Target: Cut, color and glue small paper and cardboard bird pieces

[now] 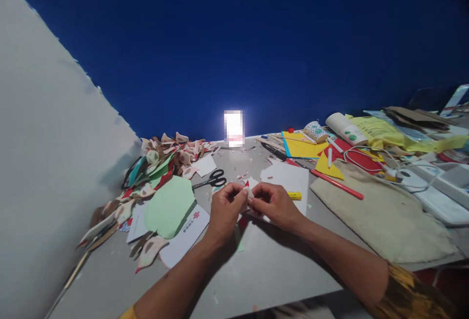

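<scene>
Both hands meet over the middle of the table, pinching a small white paper piece (249, 194) with a bit of red at its top. My left hand (227, 207) has thumb and forefinger closed on its left side. Opposite it, my right hand (273, 204) is closed on the right side, fingertips nearly touching the left ones. The fingers hide much of the piece, so its full shape does not show. Behind the right hand lie a white sheet (298, 178) and a yellow marker (295, 195). Black-handled scissors (217, 178) rest just beyond the left hand.
Cut paper scraps (186, 155) pile up along the left wall, near a pale green sheet (170, 206). At right are a beige cloth (381, 211), a red pen (339, 185), yellow paper (304, 145), a paper roll (346, 128) and a white cable (361, 149). A bright, pixelated rectangle (234, 128) stands at the back.
</scene>
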Action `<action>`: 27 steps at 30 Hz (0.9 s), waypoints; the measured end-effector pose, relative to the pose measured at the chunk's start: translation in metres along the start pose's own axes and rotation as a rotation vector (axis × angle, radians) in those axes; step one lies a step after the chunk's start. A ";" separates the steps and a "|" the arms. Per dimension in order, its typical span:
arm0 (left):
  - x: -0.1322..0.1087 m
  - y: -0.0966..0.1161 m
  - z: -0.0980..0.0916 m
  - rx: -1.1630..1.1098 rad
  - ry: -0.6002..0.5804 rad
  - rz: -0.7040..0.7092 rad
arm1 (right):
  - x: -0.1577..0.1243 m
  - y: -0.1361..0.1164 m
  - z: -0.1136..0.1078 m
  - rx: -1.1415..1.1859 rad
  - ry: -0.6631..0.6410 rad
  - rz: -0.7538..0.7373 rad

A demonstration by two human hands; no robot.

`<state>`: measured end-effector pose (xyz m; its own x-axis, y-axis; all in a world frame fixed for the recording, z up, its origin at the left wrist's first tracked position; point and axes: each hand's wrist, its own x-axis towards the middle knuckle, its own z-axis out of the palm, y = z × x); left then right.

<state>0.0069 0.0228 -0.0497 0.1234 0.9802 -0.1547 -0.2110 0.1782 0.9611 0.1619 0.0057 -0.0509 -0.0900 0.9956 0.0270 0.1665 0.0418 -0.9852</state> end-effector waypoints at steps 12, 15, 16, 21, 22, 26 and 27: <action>0.001 -0.005 -0.001 0.041 -0.021 -0.029 | -0.003 0.004 0.002 -0.077 0.048 -0.035; 0.001 -0.005 -0.001 0.034 -0.023 -0.037 | -0.003 0.003 0.002 -0.055 0.048 -0.023; 0.001 -0.005 -0.001 0.026 -0.024 -0.039 | -0.003 0.003 0.003 -0.026 0.043 -0.007; 0.004 -0.007 -0.004 -0.044 -0.022 -0.056 | -0.003 0.002 0.002 0.180 0.034 0.115; 0.005 -0.007 -0.004 -0.055 -0.004 -0.060 | -0.003 0.002 0.001 0.206 0.033 0.131; 0.003 -0.007 -0.003 -0.062 0.061 -0.047 | -0.002 0.003 0.001 0.245 0.032 0.158; 0.002 -0.007 -0.001 -0.071 0.039 -0.052 | -0.002 0.003 0.001 0.246 0.033 0.158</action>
<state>0.0070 0.0233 -0.0567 0.0985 0.9718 -0.2142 -0.2740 0.2334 0.9330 0.1612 0.0037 -0.0546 -0.0496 0.9905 -0.1284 -0.0674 -0.1316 -0.9890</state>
